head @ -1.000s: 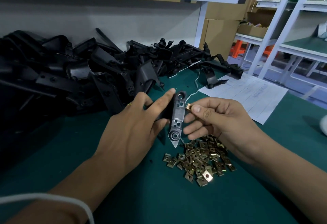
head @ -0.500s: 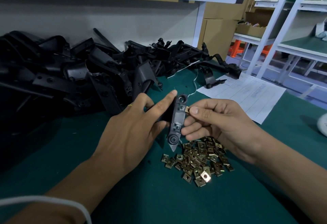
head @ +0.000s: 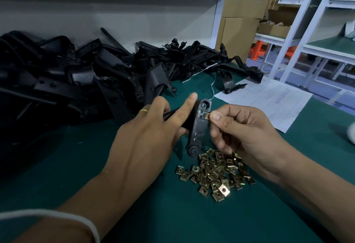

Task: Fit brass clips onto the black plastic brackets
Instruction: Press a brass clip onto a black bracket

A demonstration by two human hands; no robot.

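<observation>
My left hand [head: 149, 139] grips a black plastic bracket [head: 198, 129] and holds it upright above the green table, its index finger stretched along the bracket's left side. My right hand [head: 244, 133] pinches a brass clip [head: 207, 116] between thumb and fingers and presses it against the bracket's right edge, near the upper end. Most of the clip is hidden by my thumb. A heap of loose brass clips [head: 215, 173] lies on the table just below both hands.
A big pile of black brackets [head: 80, 77] fills the left and back of the green table [head: 172, 216]. A printed paper sheet [head: 269, 98] lies at the right. White shelving [head: 299, 31] and cardboard boxes [head: 238, 35] stand beyond the table's right edge.
My right hand has pushed the brass clip leftward, from just beside the bracket onto its upper right edge. My left hand has kept the bracket nearly still.
</observation>
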